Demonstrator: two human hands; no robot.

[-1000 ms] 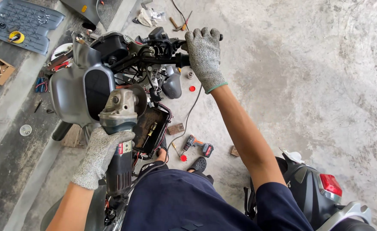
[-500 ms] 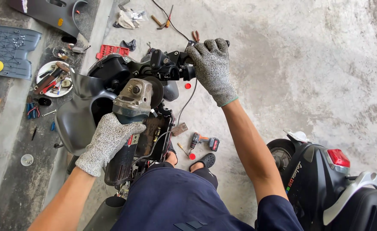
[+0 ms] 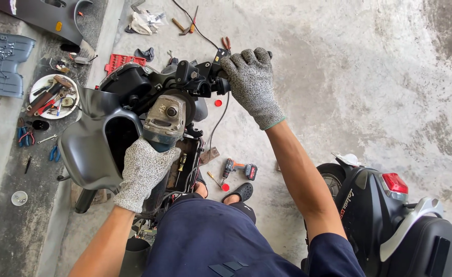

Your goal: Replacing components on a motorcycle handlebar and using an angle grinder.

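Leftmost, a round tray of hand tools [image 3: 51,96] lies on the floor beside the grey front panel [image 3: 90,146] of a stripped scooter. Next, the gloved left hand [image 3: 145,172] is closed around the body of an angle grinder [image 3: 165,119], held over the scooter's open front. Farther right, the gloved right hand [image 3: 250,84] is wrapped over the handlebar grip [image 3: 225,84]; a cordless drill [image 3: 240,168] lies on the concrete below.

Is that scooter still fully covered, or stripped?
Stripped: the scooter shows bare handlebar parts and wiring, and a loose grey panel lies on the floor.
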